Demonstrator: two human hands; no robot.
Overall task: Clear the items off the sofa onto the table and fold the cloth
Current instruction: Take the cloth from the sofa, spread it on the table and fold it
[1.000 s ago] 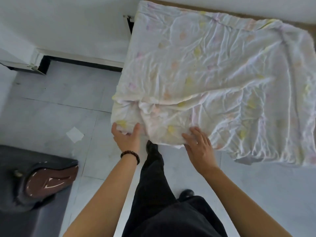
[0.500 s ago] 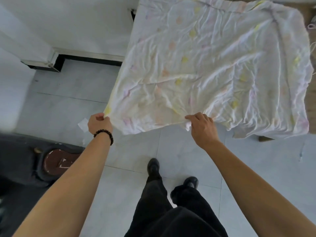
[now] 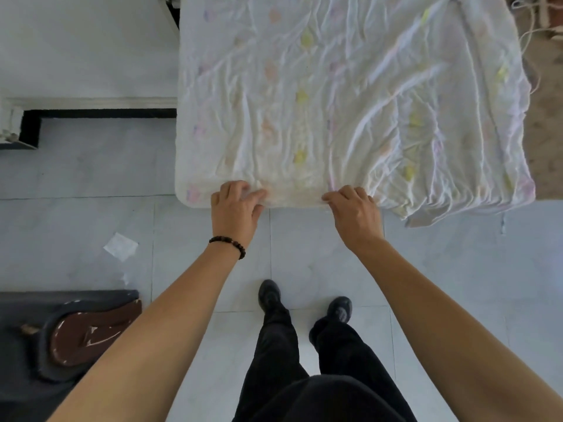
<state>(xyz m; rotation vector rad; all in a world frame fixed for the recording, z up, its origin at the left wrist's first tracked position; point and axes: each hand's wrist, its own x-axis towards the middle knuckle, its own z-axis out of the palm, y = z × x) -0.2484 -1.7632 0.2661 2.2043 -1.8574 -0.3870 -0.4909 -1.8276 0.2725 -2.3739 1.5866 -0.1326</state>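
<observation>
A wrinkled white cloth (image 3: 350,95) with faint pink and yellow prints lies spread over the table (image 3: 545,147), whose brown top shows only along the right side. The cloth's near edge hangs at the table's front. My left hand (image 3: 236,210), with a bead bracelet on the wrist, grips that near edge close to the left corner, fingers curled on the fabric. About a forearm's width to the right, my right hand (image 3: 355,213) pinches the same edge. The grey sofa (image 3: 18,330) sits at the lower left.
A brown worn armrest (image 3: 91,333) lies on the sofa's end. A scrap of white paper (image 3: 120,246) is on the grey tiled floor. Pale cords (image 3: 530,32) trail over the table's far right. My legs and dark shoes (image 3: 269,295) stand just before the table.
The bunched near edge has been pulled out and laid flat along the table front. My left hand moved right from the cloth's corner, and both hands now sit on the edge.
</observation>
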